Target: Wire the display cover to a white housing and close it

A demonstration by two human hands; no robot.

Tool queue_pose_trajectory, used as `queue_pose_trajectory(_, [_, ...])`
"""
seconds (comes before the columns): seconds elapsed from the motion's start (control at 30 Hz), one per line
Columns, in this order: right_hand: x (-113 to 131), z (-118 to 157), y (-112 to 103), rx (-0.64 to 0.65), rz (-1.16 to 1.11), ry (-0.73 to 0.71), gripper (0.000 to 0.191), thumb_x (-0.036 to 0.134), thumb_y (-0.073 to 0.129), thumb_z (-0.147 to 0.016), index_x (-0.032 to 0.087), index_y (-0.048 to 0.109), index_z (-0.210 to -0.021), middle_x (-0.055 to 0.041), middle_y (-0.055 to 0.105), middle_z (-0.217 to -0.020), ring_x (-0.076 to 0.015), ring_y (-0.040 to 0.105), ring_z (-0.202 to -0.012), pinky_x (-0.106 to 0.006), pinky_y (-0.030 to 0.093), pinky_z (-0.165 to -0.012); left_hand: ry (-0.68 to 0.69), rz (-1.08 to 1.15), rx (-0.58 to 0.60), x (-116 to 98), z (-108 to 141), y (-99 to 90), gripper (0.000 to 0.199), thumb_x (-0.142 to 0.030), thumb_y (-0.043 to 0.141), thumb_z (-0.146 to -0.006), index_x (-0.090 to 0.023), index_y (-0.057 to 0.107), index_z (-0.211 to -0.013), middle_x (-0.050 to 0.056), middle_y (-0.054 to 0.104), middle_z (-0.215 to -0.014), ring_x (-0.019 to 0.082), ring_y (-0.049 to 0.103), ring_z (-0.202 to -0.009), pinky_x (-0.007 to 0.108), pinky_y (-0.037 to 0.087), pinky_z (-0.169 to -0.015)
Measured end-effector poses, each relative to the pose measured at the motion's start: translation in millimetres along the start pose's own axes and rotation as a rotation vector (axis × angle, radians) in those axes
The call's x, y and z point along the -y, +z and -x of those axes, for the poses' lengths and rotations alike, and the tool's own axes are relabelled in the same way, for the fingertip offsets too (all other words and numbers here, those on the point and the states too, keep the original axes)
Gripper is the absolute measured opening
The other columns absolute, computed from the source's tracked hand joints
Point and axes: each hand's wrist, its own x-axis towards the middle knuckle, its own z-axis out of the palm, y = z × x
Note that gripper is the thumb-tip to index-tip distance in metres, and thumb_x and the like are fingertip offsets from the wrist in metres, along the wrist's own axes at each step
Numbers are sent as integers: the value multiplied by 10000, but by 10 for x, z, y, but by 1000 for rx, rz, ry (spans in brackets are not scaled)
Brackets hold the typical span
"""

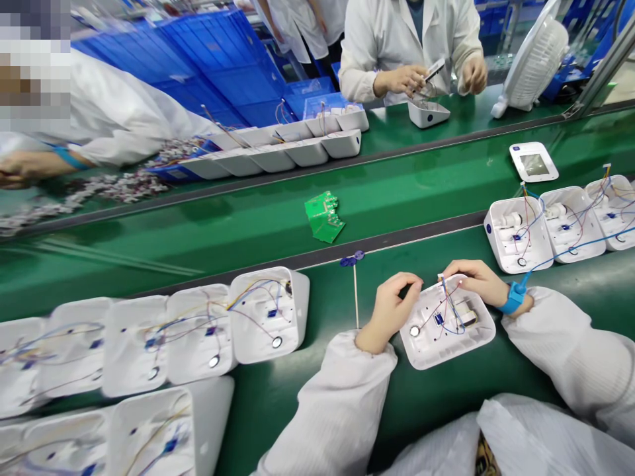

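A white plastic housing (479, 337) lies open side up on the green mat in front of me, with red, blue and yellow wires and a small round metal part inside. My left hand (389, 307) grips its left edge, fingers curled over the rim. My right hand (476, 279) rests on its far edge and pinches the wire ends with a small white connector between the fingertips. A blue wrist strap (513, 299) sits on my right wrist, its blue cord running off to the right.
Rows of similar wired housings stand at the left (262, 314) and at the right (518, 235). Green circuit boards (325, 217) and a finished white unit (533, 162) lie on the conveyor belt. A thin stick (356, 294) lies beside my left hand. Co-workers in white coats work opposite (411, 46).
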Motion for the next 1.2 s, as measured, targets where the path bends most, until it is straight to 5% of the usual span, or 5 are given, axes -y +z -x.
queue_pose_trajectory(0.73, [18,1,25,-56,-80,31,444,556,493,-947,185,736,-936,-63,727,-960,-213,654,-928,-337,483,-867,36,-58,119,-33,-25,10,109,-260,585,-870,-208,678,-848,54,728,-875,190,664,-817,337,511,-769])
queue_pose_trajectory(1.2, [11,-8,24,-91,59,79,495,560,405,-977,188,722,-902,-68,719,-941,-210,653,-912,-340,499,-847,29,-51,161,-54,-34,35,138,-269,556,-904,-214,660,-830,34,725,-867,190,651,-827,334,470,-787])
